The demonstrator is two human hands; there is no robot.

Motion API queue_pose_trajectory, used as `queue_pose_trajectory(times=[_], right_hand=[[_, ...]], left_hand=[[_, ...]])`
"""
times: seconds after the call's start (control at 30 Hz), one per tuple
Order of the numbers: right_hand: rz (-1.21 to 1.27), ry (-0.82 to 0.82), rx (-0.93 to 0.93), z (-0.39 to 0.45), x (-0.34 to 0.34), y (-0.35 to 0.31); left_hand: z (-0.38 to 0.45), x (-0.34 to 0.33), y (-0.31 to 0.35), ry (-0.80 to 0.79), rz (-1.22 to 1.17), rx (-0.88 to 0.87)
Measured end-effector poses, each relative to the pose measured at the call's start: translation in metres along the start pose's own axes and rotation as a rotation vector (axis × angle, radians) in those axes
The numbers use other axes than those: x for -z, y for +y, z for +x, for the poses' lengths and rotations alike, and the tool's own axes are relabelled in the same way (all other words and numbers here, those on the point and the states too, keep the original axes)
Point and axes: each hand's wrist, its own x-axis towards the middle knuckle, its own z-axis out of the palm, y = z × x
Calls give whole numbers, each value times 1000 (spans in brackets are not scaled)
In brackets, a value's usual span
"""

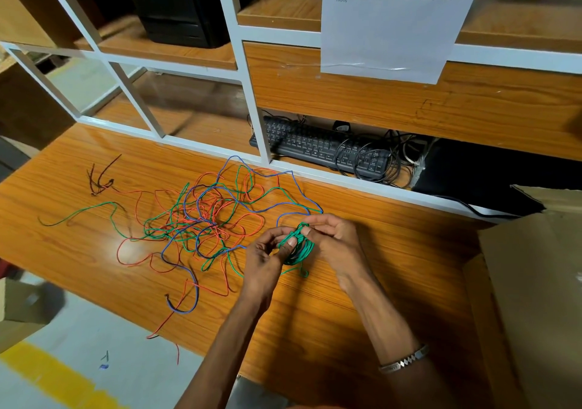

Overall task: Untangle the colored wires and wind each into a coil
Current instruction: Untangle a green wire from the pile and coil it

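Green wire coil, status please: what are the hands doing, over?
Left hand and right hand both gripping the small green wire coil. Red, blue, green tangle of loose wires unsorted on the wooden table.

Glossy wood-grain table (pixel 315 314), matt cardboard box (pixel 535 282) (brown), white paper sheet (pixel 387 30), plastic keyboard (pixel 315 145)

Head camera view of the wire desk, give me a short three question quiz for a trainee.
1. True or false: the green wire coil lies alone on the wooden desk.
2. Which colours run through the loose tangle of thin wires: A) red, blue, green; B) yellow, white?
3. What black object sits on the shelf behind the tangle?

Key:
1. False; the left hand and right hand hold it.
2. A.
3. The black computer keyboard.
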Motion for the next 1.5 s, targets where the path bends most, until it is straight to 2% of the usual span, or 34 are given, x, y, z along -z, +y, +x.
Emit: queue_pose_trajectory(times=[0.9,1.2,1.33,1.5], right_hand=[[-103,-70,-210,-5,11,-20],[-226,-58,-287,-4,12,-26],[-220,-150,-150,-7,14,-29],[-285,-191,113,-6,11,-26]], left_hand=[[1,12,12,-122,240,-95],[-4,17,17,-81,603,-385],[-4,20,21,-73,604,-394],[-6,15,29,-76,232,-147]])
